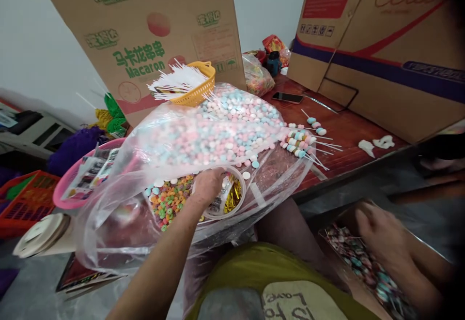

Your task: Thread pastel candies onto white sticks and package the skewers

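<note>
My left hand (209, 184) reaches into a round clear tub (242, 199) on the plastic sheet, with its fingers curled near the rim. Gold foil twist ties (233, 196) and small printed packets (217, 205) lie in the tub; what the fingers hold, if anything, is hidden. Down at the right, my right hand (381, 235) is over a box of wrapped candy (354, 252). Its fingers are blurred and point down, mostly out of sight. Left of the tub lie colourful candy rings (170, 201). Behind it spreads a large heap of pastel marshmallows (232, 126), partly under clear plastic.
Candy skewers (300, 142) lie on the red table (337, 141), near a phone (287, 98) and crumpled white scraps (374, 145). A yellow basket (198, 90) holds white sticks. Large cartons (145, 44) stand behind. At left are a pink basket (60, 196) and an orange crate (32, 201).
</note>
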The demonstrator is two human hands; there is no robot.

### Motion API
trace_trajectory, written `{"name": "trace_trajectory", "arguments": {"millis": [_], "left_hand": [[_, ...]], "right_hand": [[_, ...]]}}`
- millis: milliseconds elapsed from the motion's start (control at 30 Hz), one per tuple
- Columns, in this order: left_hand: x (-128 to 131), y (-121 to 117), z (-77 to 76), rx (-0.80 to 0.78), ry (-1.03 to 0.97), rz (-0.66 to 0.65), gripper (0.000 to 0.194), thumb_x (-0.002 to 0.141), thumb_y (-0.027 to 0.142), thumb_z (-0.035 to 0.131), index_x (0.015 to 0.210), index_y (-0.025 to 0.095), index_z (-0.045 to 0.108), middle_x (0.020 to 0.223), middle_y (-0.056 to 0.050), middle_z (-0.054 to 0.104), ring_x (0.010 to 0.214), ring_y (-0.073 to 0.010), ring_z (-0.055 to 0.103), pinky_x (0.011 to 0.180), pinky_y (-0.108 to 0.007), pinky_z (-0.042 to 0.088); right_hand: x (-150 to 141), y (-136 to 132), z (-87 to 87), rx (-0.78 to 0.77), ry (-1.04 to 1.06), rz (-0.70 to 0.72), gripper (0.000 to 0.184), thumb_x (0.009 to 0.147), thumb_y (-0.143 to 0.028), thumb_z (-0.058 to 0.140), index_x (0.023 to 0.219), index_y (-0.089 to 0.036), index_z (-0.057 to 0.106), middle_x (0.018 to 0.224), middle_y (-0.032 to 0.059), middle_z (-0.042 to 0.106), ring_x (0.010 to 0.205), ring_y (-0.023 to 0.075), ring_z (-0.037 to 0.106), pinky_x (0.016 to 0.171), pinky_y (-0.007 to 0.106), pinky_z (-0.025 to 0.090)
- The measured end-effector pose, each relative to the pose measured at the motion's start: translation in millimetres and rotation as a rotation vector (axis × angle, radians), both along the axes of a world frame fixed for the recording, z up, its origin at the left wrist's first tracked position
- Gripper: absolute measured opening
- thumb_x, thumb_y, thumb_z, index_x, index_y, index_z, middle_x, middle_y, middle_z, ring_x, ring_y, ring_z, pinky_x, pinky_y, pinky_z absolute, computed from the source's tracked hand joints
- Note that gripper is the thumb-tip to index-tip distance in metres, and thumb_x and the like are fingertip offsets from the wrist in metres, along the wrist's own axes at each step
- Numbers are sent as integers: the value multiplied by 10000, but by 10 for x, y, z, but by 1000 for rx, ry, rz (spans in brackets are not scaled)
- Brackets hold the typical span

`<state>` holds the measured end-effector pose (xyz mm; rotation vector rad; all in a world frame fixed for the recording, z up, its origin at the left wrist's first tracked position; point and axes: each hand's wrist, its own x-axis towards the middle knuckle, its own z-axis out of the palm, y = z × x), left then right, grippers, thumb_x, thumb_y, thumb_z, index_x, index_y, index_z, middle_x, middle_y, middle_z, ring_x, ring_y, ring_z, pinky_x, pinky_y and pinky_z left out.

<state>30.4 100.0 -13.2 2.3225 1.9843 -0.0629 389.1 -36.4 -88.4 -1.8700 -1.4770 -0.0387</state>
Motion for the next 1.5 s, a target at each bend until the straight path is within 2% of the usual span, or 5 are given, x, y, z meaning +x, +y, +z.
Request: {"name": "trace_trajectory", "arguments": {"millis": [300,467,700,1133,1500], "left_hand": [[-214,-225,321,388,-455,-415,240,877,309,471,970,240,681,1074,-71,679,957,-201,590,879,-358,388],[-206,-363,396,269,-687,-325,248,840,323,528,1026,195,630,997,-74,682,920,-179,598,825,-303,422],[-150,-301,378,-13,-747,-188,161,792,302,553,748,183,652,681,9,645,638,-121,559,600,-212,401],[237,-236,249,-35,-769,-321,250,843,354,487,696,176,585,630,11,575,609,-121,509,578,-216,387],[-67,-538,265,299,-594,-154,164,847,333,488,900,273,631,839,-1,694,702,-170,642,615,-211,503]], "right_hand": [[-1701,892,903,232,-101,779,301,834,-268,505,1102,-148,569,1118,146,583,1069,261,473,908,422,377],[-2032,1135,1071,42,85,870,189,843,-209,432,799,-163,610,727,45,607,731,167,539,693,292,410],[-1811,1105,940,-141,563,780,219,785,-380,540,851,-171,538,765,1,579,631,108,501,572,220,400],[-1530,1046,932,-150,195,701,405,893,-406,377,546,-199,383,538,-34,407,554,103,426,569,231,377],[15,3194,1000,-392,-60,19,334,881,-337,523,1160,-154,525,1161,88,547,980,192,565,822,400,492]]}}
